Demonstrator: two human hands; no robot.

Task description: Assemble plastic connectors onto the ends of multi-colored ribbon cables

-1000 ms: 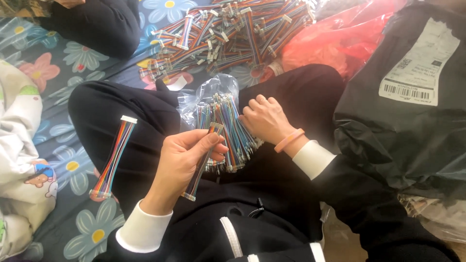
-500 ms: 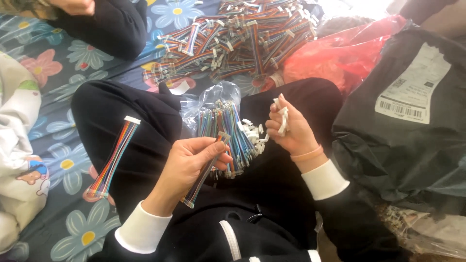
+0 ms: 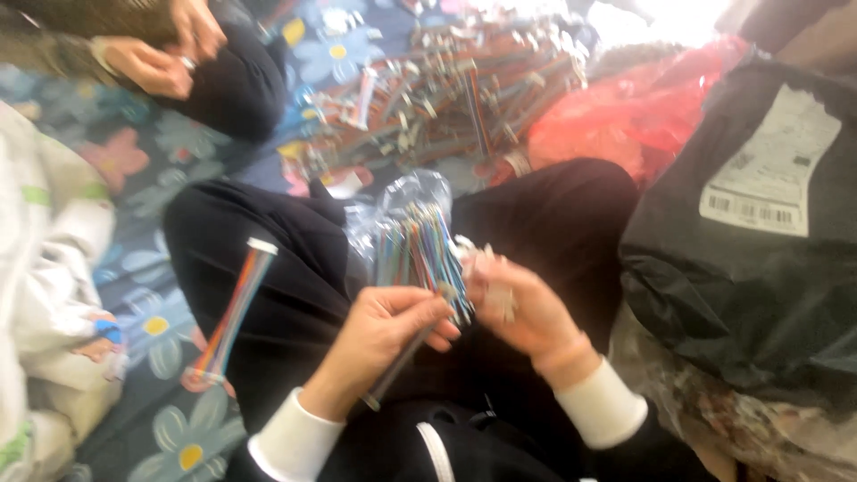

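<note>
My left hand (image 3: 379, 335) grips a bundle of multicoloured ribbon cables (image 3: 420, 254) over my lap, with a dark cable end sticking out below the palm. My right hand (image 3: 522, 308) pinches a small white connector end right beside the bundle's tips, touching the wires. The bundle sits partly in a clear plastic bag (image 3: 415, 192). A separate flat rainbow cable (image 3: 234, 308) lies across my left thigh. The picture is blurred.
A big heap of similar cables (image 3: 446, 89) lies on the flowered mat (image 3: 152, 321) ahead. A red plastic bag (image 3: 625, 116) and a black parcel bag with a white label (image 3: 759, 232) sit on the right. Another person's hands (image 3: 165, 54) work at the top left.
My right hand has come back down from beside the bundle to the tips of the wires. The view has shifted and blurred; my left hand keeps its hold.
</note>
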